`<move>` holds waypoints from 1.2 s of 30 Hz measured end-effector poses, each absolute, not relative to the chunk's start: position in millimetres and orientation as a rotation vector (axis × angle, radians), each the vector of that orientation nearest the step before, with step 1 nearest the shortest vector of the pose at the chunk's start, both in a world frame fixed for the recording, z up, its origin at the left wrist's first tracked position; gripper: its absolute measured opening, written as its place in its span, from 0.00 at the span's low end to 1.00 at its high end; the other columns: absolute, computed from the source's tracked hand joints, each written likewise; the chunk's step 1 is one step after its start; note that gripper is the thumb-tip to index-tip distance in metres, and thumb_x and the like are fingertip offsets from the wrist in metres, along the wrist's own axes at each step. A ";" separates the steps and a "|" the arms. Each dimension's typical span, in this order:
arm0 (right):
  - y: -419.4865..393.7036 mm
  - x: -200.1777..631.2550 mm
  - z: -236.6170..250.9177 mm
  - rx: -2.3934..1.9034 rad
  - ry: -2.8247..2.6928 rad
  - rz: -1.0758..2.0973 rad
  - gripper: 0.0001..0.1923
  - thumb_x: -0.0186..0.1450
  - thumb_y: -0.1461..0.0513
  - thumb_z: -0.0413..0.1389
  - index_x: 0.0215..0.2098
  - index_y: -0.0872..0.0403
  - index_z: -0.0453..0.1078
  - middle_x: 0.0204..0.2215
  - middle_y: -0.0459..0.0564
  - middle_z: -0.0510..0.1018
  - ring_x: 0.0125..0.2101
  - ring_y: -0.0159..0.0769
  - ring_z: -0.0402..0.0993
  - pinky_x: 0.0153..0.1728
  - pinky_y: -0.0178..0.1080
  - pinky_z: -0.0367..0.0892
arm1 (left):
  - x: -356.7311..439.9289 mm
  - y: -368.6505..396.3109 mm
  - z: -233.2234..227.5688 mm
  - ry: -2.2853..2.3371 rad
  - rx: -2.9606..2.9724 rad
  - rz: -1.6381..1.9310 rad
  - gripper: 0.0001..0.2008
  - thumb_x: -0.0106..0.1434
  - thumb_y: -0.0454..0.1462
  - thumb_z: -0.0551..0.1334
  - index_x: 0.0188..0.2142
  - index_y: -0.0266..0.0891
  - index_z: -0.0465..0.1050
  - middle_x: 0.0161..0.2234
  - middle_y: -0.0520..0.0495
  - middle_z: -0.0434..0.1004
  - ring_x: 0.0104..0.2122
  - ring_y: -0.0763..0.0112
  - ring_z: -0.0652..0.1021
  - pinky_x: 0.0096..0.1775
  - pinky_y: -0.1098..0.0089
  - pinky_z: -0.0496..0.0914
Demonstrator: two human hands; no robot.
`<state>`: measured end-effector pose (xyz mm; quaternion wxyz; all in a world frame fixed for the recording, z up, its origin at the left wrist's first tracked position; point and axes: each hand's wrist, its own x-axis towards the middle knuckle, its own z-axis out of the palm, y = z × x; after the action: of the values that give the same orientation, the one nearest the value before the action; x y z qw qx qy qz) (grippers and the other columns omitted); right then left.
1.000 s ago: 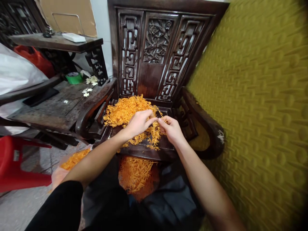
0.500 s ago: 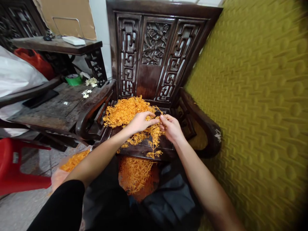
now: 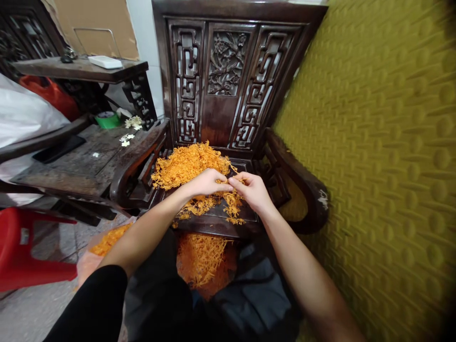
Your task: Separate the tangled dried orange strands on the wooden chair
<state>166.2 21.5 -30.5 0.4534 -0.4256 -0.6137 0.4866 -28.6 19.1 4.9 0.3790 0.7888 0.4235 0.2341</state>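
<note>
Near the front edge of the dark carved wooden chair seat [image 3: 213, 216], the left hand [image 3: 204, 183] and right hand [image 3: 252, 190] pinch thin orange dried strands [image 3: 185, 164], whose heap lies just behind them.

Both hands, left hand [image 3: 206, 182] and right hand [image 3: 253, 191], pinch orange strands [image 3: 185, 164] heaped on the carved wooden chair [image 3: 228, 71].

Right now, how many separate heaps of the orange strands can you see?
3: the orange strands on the chair seat under both hands, a heap below the seat's front edge, and one on the floor at left. More may be hidden.
</note>
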 end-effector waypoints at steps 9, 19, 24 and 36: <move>50.1 195.2 -32.3 -1.009 -0.967 1.225 0.24 0.50 0.49 0.72 0.24 0.52 0.63 0.12 0.36 0.58 0.13 0.23 0.50 0.14 0.31 0.47 | -31.3 12.2 2.0 1.170 1.767 0.780 0.19 0.60 0.51 0.66 0.30 0.38 0.83 0.25 0.49 0.78 0.23 0.74 0.69 0.29 0.70 0.62; 32.8 162.5 -22.4 -0.917 -0.903 1.426 0.27 0.48 0.51 0.75 0.27 0.52 0.62 0.16 0.34 0.54 0.15 0.20 0.48 0.13 0.28 0.47 | -38.7 59.9 -16.5 1.298 0.740 1.801 0.15 0.66 0.46 0.63 0.41 0.36 0.78 0.36 0.48 0.80 0.19 0.82 0.62 0.20 0.74 0.55; 34.4 194.3 -22.7 -0.930 -0.744 1.320 0.28 0.43 0.56 0.77 0.25 0.54 0.62 0.16 0.34 0.54 0.15 0.18 0.46 0.12 0.26 0.46 | -95.4 66.0 -5.2 1.172 0.502 1.769 0.10 0.67 0.42 0.63 0.40 0.36 0.73 0.28 0.55 0.72 0.15 0.87 0.55 0.18 0.75 0.46; 29.6 195.6 -16.3 -0.915 -0.871 1.436 0.23 0.46 0.56 0.76 0.23 0.54 0.66 0.15 0.36 0.54 0.16 0.20 0.49 0.12 0.27 0.46 | -96.6 -15.7 51.6 0.966 1.089 1.540 0.11 0.62 0.43 0.66 0.43 0.41 0.75 0.26 0.53 0.70 0.13 0.85 0.57 0.15 0.74 0.45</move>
<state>195.6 29.6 -16.3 0.5765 -0.3910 -0.3722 0.6134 -96.6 -15.7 51.6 0.4894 0.4483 0.3975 0.6337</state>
